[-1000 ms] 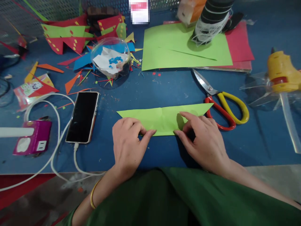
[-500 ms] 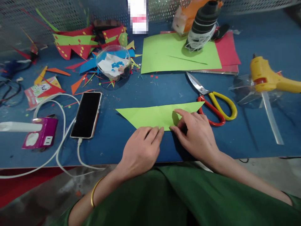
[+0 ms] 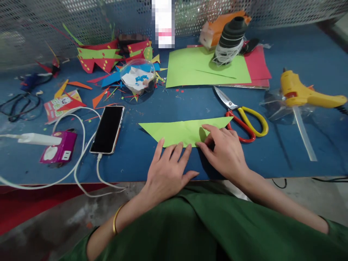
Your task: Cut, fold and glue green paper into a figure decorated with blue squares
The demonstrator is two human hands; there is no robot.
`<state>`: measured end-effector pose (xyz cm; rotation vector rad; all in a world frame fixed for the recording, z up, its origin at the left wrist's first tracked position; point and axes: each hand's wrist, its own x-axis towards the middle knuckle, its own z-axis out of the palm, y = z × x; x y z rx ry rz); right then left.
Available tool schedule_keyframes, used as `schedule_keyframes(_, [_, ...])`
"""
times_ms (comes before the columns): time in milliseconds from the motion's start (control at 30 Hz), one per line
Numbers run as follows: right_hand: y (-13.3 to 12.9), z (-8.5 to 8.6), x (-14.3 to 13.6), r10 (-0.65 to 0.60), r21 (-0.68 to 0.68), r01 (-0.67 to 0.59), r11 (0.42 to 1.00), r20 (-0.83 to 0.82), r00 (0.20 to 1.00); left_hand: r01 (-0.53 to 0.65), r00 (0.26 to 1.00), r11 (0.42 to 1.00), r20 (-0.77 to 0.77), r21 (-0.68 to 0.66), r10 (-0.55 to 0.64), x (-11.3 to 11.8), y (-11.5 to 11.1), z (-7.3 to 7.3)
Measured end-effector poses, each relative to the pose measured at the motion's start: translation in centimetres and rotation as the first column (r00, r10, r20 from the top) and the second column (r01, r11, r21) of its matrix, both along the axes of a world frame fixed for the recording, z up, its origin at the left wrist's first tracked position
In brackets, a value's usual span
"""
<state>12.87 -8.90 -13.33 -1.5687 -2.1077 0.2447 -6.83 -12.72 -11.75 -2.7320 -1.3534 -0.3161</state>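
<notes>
Step in hand, by the look of it: flattening or setting the near edge of a light-green paper strip (image 3: 182,130), which lies flat on the blue table (image 3: 165,108) just in front of the person, long side away, pointed at both ends. Next move probably calls for even pressure along that edge, left part first, then right, with the paper held from sliding.

Left to right. A phone (image 3: 107,129) lies left of the strip, apart from it, cable plugged in at its near end.

Left hand (image 3: 165,170): palm down, wrist low at the table's near edge, forearm coming in from lower left. Fingers spread and nearly straight, tips along the strip's near edge, little finger reaching a bit onto the paper; thumb stuck out to the right, off the paper. Nothing gripped.

Right hand (image 3: 227,148): forearm slanting in from lower right, back of hand up. Thumb tip at the near edge, index bent over the paper with a shadow beside it, the two tips apart; other fingers curled, partly hidden. Cannot tell whether any paper is pinched beneath.

Beyond it, scissors (image 3: 232,105), blades partly crossed by distance blur; strip's right point meets their red handle.
</notes>
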Motion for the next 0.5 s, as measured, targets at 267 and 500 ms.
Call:
schedule_keyframes(267, [0.0,-0.02,0.01,-0.012,-0.023,0.012,1.0,-0.001,1.0,-0.024,1.0,1.0,0.003,0.016,0.024,0.15,-0.38,-0.31])
schedule_keyframes(500, [0.07,-0.02,0.15,-0.008,-0.037,0.007,0.999,-0.029,1.0,-0.293,0.906,0.955,0.307,-0.046,0.292,-0.68,0.5,-0.28])
